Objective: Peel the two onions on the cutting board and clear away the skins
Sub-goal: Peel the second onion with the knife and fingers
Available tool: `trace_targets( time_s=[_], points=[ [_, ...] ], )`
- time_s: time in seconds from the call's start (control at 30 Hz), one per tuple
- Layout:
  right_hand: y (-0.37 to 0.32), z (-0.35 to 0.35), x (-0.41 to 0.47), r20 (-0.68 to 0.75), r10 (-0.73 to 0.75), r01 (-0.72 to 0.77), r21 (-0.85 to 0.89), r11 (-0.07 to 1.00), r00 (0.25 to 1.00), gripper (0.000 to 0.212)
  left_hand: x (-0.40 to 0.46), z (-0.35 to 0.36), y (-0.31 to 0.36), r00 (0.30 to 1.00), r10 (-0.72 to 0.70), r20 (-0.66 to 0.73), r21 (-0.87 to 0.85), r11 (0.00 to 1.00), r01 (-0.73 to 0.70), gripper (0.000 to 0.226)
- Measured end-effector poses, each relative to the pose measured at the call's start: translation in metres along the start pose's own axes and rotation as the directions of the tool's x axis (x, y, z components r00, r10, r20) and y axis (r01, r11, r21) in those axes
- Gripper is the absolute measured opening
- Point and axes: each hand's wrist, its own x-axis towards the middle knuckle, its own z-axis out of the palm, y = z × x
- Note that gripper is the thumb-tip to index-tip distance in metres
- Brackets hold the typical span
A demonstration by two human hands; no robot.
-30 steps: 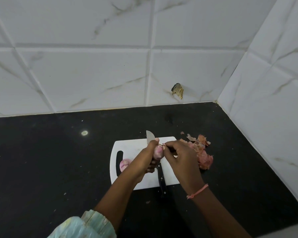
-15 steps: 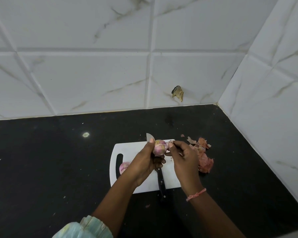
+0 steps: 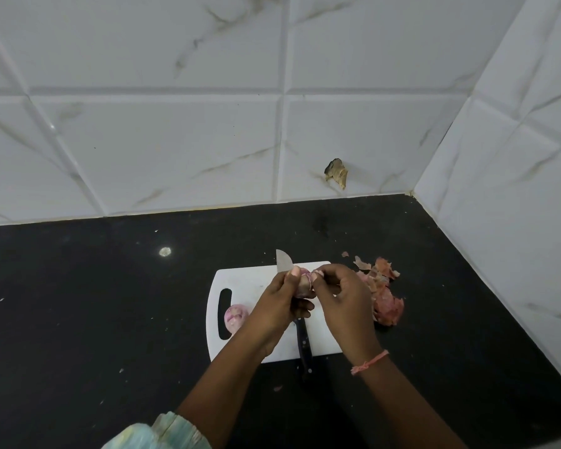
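Right now the left hand (image 3: pixel 280 301) cups one onion (image 3: pixel 303 283) above the cutting board (image 3: pixel 250 280), steadying it so the right hand (image 3: pixel 344 296) can pinch at skin near its top. A second onion (image 3: pixel 235 315), apparently peeled, sits on the board by the handle slot. The knife (image 3: pixel 302 338) lies across the board, set aside. Skins (image 3: pixel 386 303) are heaped on the table (image 3: pixel 94 303) just right of the board, awaiting clearing.

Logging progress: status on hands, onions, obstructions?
Left hand grips onion; right hand pinches its skin. Second onion on cutting board. Skins piled beside board. Knife under hands.
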Motion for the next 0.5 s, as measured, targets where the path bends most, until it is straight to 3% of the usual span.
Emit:
trace_targets(
  time_s=[0.1,0.2,0.37,0.5],
  points=[
    [-0.002,-0.004,0.005,0.073,0.248,-0.259,0.263,0.930,0.966,0.005,0.001,0.002,0.001,1.000,-0.016,0.012,-0.084,0.996,0.017,0.044],
    [-0.004,-0.006,0.006,0.199,0.382,-0.430,0.477,0.767,0.902,0.011,0.002,0.005,0.001,0.999,-0.041,0.001,-0.171,0.985,0.040,0.046],
    [-0.008,-0.004,0.006,0.231,0.449,-0.481,0.646,0.593,0.863,0.031,0.005,0.007,-0.003,0.996,-0.091,-0.007,-0.257,0.963,0.086,0.051],
    [-0.004,0.000,0.005,0.184,0.463,-0.465,0.631,0.621,0.867,0.018,0.008,0.014,-0.008,0.986,-0.167,-0.022,-0.282,0.947,0.154,0.053]
  ],
)
